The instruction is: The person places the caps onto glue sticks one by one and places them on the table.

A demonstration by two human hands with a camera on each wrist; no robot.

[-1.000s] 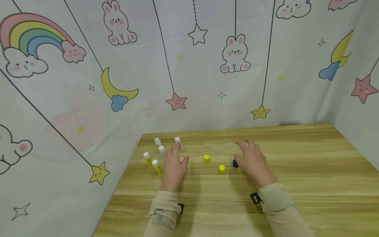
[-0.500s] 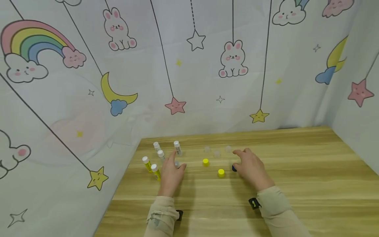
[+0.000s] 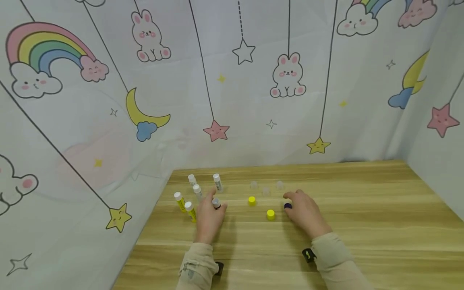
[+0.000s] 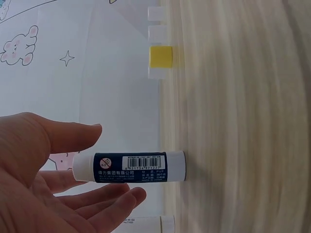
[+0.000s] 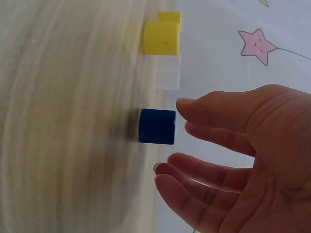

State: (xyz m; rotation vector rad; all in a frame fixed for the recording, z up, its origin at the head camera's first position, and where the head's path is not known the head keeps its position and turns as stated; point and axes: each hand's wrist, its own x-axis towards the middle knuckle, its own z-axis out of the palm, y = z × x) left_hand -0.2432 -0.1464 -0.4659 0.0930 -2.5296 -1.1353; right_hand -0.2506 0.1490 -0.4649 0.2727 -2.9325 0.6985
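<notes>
On the wood-grained tabletop [image 3: 253, 257], between the thumb and fingers of the left hand [image 3: 209, 219], stands an upright cylindrical tube with white ends and a dark blue printed label [image 4: 131, 167]. That hand curves loosely about the tube's upper part, its thumb and fingers parted and not closed on it; whether a fingertip touches cannot be told. Opposite, the right hand [image 3: 306, 213] reaches in with thumb and fingers likewise spread, holding nothing, and a short dark blue cylindrical cap [image 5: 158, 126] stands on the tabletop just beyond its fingertips, with a gap showing around the cap in the right wrist view. Between the two hands sit two bright yellow round caps, one [image 3: 270, 214] nearer the right hand and the other [image 3: 251, 201] farther from the person and closer to the middle. Beyond them are three translucent, colourless caps [image 3: 266, 191]. Just to the left of the left hand stand two yellow tubes with white tops [image 3: 190, 211], and past its fingers three slender white tubes [image 3: 217, 182] stand upright, well apart from the right hand.
</notes>
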